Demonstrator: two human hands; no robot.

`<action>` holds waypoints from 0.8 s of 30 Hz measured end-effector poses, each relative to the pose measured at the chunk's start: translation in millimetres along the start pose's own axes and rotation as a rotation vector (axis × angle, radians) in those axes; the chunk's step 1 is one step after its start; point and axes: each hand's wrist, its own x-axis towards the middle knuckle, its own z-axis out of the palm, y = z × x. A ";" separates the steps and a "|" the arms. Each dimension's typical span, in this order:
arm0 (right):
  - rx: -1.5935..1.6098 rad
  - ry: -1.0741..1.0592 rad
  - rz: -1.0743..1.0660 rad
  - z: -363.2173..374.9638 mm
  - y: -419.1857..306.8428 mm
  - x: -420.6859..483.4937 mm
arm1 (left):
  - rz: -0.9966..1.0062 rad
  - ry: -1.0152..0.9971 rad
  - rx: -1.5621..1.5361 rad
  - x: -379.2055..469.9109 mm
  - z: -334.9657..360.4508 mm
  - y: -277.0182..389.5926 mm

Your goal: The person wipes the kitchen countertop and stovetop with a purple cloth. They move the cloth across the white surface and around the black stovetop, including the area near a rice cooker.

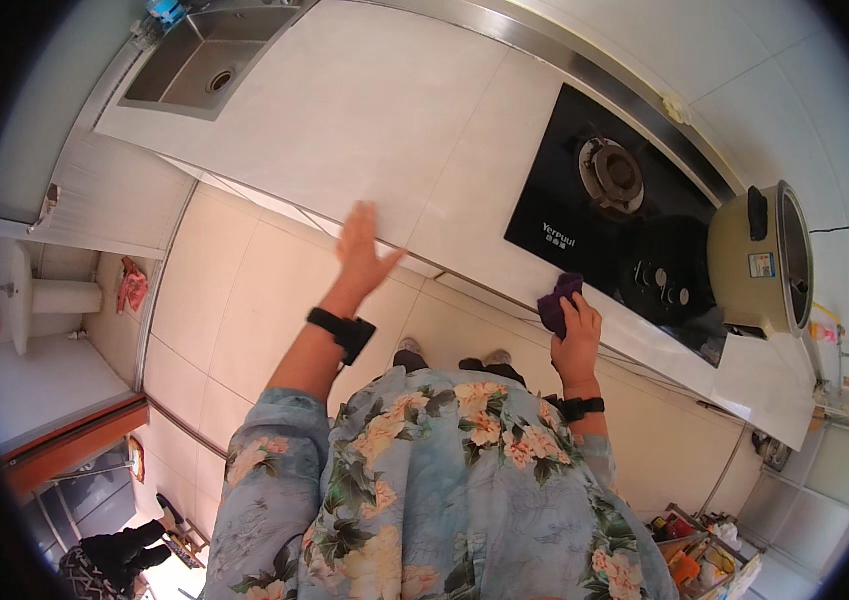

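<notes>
My left hand [364, 259] has its fingers spread over the front edge of the pale countertop [364, 112], slightly blurred, with nothing in it. My right hand [578, 341] grips a bunched dark purple cloth [561, 304] at the counter's front edge, just before the black glass gas hob [544, 202]. Whether the cloth touches the countertop or only its edge, I cannot tell. The hob's round burner [613, 174] and its control knobs [661, 281] lie beyond the cloth.
A large olive-green cooker [751, 262] stands over the hob's right end. A steel sink [206, 64] is set in the counter at the far left, with a blue-labelled bottle [165, 11] beside it. Low at the right is a crate of mixed items [702, 555].
</notes>
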 end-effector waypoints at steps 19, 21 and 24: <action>0.267 -0.291 -0.477 27.0 -103.0 137.0 | -0.702 -0.255 0.281 113.7 -81.4 -15.4; 0.455 -0.331 -0.471 29.0 -109.4 163.7 | -0.704 -0.271 0.272 114.8 -81.8 -15.3; 0.621 -0.293 -0.322 36.1 -109.7 219.0 | -0.709 -0.289 0.280 115.1 -80.5 -18.9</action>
